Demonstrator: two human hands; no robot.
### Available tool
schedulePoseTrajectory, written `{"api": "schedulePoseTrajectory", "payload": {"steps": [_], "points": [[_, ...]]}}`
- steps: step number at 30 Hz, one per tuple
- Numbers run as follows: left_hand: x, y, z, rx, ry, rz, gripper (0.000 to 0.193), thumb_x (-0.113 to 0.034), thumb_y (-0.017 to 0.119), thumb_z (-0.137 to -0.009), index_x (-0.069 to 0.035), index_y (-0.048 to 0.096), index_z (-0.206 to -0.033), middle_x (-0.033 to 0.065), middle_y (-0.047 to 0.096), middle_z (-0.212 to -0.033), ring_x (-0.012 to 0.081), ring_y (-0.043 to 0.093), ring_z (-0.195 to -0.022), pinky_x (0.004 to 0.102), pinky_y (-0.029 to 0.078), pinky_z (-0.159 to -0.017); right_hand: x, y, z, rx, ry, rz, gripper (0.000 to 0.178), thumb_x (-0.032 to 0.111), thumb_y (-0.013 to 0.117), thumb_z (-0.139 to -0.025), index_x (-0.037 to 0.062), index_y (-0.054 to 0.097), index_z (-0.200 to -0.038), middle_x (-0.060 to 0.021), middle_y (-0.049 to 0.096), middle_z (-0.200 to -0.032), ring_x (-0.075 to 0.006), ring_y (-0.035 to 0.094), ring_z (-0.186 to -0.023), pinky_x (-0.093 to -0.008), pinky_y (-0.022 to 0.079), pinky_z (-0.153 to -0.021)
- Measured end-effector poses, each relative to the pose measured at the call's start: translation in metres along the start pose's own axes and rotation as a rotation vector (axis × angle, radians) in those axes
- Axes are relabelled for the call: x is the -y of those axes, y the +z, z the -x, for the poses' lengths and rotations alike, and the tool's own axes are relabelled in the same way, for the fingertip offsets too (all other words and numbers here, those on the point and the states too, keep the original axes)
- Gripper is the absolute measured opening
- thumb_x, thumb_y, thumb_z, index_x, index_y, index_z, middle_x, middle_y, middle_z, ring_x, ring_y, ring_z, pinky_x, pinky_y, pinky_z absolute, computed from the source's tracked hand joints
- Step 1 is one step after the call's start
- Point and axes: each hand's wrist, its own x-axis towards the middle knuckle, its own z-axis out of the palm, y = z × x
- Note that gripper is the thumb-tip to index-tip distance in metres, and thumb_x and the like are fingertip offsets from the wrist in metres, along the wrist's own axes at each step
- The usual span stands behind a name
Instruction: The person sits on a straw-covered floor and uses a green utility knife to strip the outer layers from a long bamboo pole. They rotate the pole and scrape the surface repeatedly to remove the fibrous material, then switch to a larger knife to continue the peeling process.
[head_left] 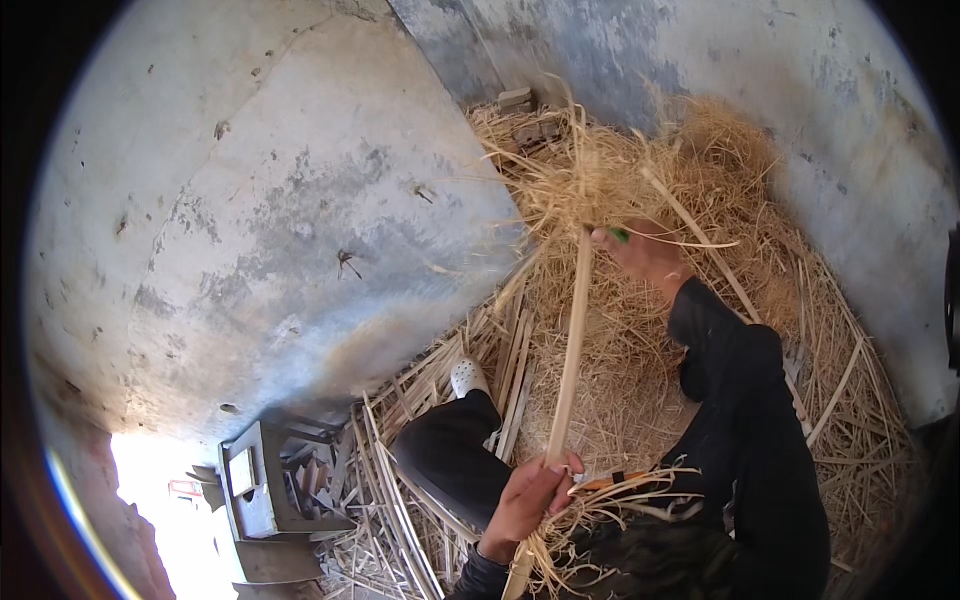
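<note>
A long pale strip, apparently split bamboo (568, 370), runs upward from my lap toward the far corner. My left hand (530, 498) is closed around its near part, beside a bunch of curled shavings (570, 545). At the far end my right hand (645, 258) has its fingers at the strip, just below a loose tuft of shavings (590, 180); the grip looks closed, though slightly blurred. A small green thing (619, 234), too small to name, shows at the right fingers. An orange-handled thing (612, 479) lies across my lap, partly covered by shavings.
Shavings heap (720, 150) against the far wall (790, 60), with bricks (517, 100) in the corner. Long strips (515, 370) lie beside my white shoe (467, 377) and along the right. A wooden stand (262, 490) holding scraps is at the lower left, near a bright opening (165, 490).
</note>
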Motion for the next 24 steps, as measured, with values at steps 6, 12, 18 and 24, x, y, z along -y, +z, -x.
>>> {"api": "schedulePoseTrajectory", "payload": {"steps": [6,12,18,24], "points": [[0.005,0.005,-0.01,-0.012,-0.008,-0.047,0.031,-0.023,0.034,-0.102,0.002,0.052,-0.106,-0.0037,0.041,-0.058,0.0043,0.037,-0.054,0.0199,0.031,-0.053,-0.013,-0.003,-0.011,-0.01,0.147,0.019,0.073,0.071,0.032,-0.089,0.0105,0.047,-0.052,0.0012,0.024,-0.042,-0.013,0.023,-0.037,-0.0376,0.022,-0.036],[0.015,-0.012,-0.011,-0.063,-0.024,0.003,0.036,-0.026,0.034,-0.102,0.003,0.053,-0.112,-0.0033,0.042,-0.057,0.0043,0.037,-0.052,0.0187,0.03,-0.052,0.032,-0.022,-0.003,0.247,0.301,-0.249,0.077,0.076,0.033,-0.086,0.0092,0.048,-0.049,0.0022,0.026,-0.04,-0.0139,0.028,-0.037,-0.0365,0.024,-0.036],[0.009,-0.02,-0.022,-0.097,0.033,0.275,0.04,-0.031,0.036,-0.101,0.006,0.053,-0.105,-0.0022,0.042,-0.052,0.0058,0.036,-0.046,0.0195,0.029,-0.046,0.087,-0.015,0.076,0.07,-0.332,-0.25,0.072,0.076,0.049,-0.078,0.0078,0.054,-0.053,-0.0029,0.041,-0.042,-0.0165,0.041,-0.037,-0.0357,0.035,-0.039],[0.004,-0.011,-0.021,-0.095,-0.022,0.343,0.039,-0.034,0.037,-0.101,0.001,0.052,-0.094,-0.0039,0.037,-0.048,0.0056,0.033,-0.042,0.0207,0.029,-0.044,0.073,-0.012,0.044,0.107,-0.158,-0.169,0.068,0.078,0.053,-0.073,0.0132,0.055,-0.051,-0.0021,0.044,-0.041,-0.0184,0.046,-0.035,-0.0335,0.036,-0.037]]}}
